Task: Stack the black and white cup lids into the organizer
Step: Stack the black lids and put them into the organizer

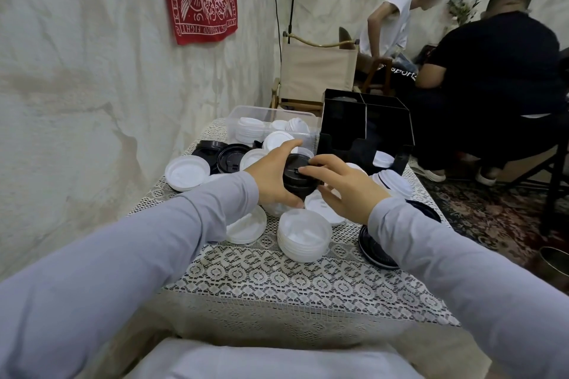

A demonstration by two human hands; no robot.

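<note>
Fingers [288, 144] of both hands [271, 172] [345, 188] grip black lids [297, 177] over lace tablecloth [277, 280] beside white wall [77, 86].

Long sleeves in plain pale lavender-grey cover both my arms. The left sleeve [123, 255] and right sleeve [468, 280] crease softly and end in simple cuffs above my bare left hand [271, 174] and right hand [346, 191]. Pale fabric [277, 361] below is perhaps the same garment.
</note>
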